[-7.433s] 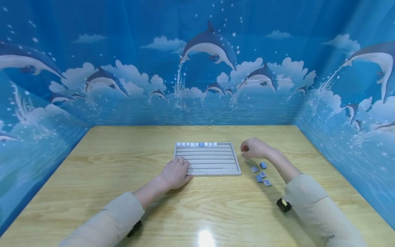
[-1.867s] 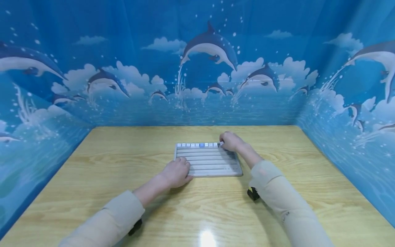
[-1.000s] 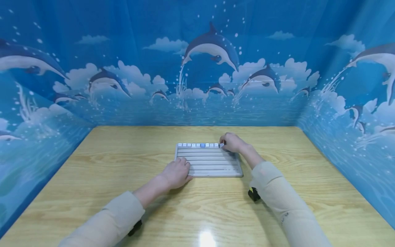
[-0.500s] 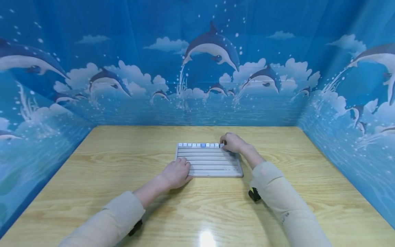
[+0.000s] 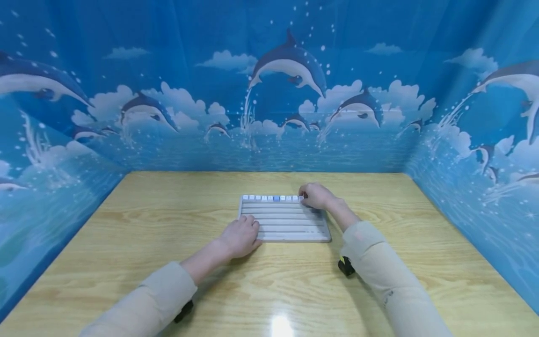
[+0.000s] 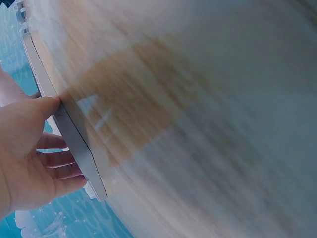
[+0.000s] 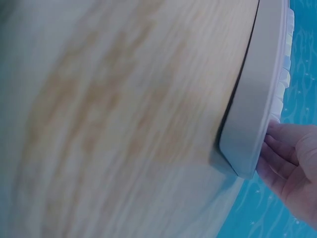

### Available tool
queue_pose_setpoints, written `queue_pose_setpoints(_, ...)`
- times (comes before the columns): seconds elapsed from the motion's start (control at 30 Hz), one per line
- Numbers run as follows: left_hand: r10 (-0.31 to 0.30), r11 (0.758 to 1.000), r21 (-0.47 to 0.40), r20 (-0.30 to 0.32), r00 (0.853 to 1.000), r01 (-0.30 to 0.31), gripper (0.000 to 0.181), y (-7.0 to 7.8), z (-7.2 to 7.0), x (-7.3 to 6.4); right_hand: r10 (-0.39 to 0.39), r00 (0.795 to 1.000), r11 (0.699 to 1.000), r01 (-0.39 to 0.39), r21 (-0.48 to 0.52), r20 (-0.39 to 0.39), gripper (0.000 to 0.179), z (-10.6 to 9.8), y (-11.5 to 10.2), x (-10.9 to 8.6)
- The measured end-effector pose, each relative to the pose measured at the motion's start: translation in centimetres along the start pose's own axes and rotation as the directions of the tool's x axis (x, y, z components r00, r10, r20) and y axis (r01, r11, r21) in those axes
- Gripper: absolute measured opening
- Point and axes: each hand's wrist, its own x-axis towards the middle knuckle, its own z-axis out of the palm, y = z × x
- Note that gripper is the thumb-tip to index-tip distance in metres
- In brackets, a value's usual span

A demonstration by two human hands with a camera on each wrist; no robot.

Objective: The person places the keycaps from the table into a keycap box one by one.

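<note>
Looking down from the head camera, we see a pale grey slotted tray (image 5: 290, 231) lying flat near the middle of a light wooden table (image 5: 139, 224). The tray has several long grooves running side to side. Its far groove holds a row of small keycaps (image 5: 269, 198), mostly white with one blue one among them, set side by side from the left end toward the right.

Our left hand (image 5: 241, 236) rests on the tray's near left corner, its fingers loosely curled over the edge and lying across the nearest grooves. In the left wrist view the thumb presses against the tray's side wall (image 6: 74, 144) while the fingers reach over the top, so this hand holds the tray from both sides.

Our right hand (image 5: 315, 195) sits at the far right corner of the tray, at the right end of the keycap row. Its fingers are bent and bunched together, with the fingertips down at the last white keycap (image 5: 301, 198). We cannot tell whether they pinch that cap or only press on it. The right wrist view shows the fingers (image 7: 282, 158) lying against the tray's rim (image 7: 252, 124).

A blue backdrop (image 5: 269, 93) printed with dolphins and clouds stands around the table on three sides.
</note>
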Motion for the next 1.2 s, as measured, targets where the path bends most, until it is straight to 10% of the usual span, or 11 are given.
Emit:
queue_pose_setpoints(0.7,0.0,1.0,-0.03,0.019,1.0,0.0,0.042,0.1,-0.3,-0.1,-0.037,0.999,0.999,0.037,-0.012,-0.003,0.029,-2.4,2.0,-4.6)
queue_pose_setpoints(1.2,0.013,1.0,-0.015,0.013,1.0,-0.013,0.041,0.0,-0.2,0.0,0.062,0.983,0.997,-0.051,-0.064,0.173,0.019,-4.0,4.9,-9.9)
